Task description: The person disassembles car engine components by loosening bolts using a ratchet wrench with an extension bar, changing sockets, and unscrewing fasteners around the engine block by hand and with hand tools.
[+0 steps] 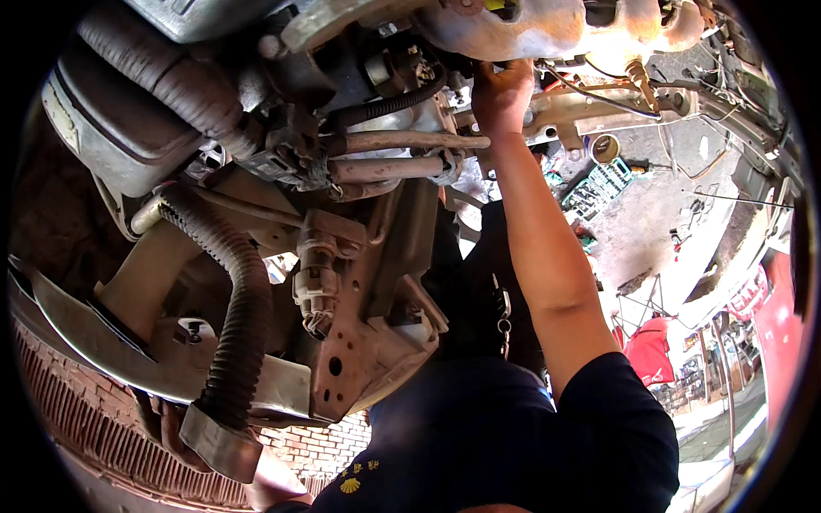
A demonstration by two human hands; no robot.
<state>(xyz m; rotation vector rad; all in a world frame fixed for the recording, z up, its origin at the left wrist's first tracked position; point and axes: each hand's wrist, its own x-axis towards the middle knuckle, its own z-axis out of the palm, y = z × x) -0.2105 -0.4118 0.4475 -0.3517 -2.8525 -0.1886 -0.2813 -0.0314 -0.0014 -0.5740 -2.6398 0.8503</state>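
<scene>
My right arm reaches up through the engine bay of a vehicle. My right hand (503, 96) is closed just below a pale cast-metal manifold (530, 32); its fingertips are hidden, and what they grip cannot be made out. Beside its wrist end two tan pipes (402, 168). A thin metal tube (603, 96) runs off to the right of the hand. At the lower left, only a bit of bare skin of my left arm (278, 480) shows beside a dark bracket end (224, 446); the fingers of that hand are hidden.
Corrugated hoses (244, 316), a hanging connector (316, 282) and a holed metal frame (346, 368) crowd the left. On the floor at right lie a green tool case (599, 190) and a round tin-like object (604, 149). A red piece (650, 352) sits farther down.
</scene>
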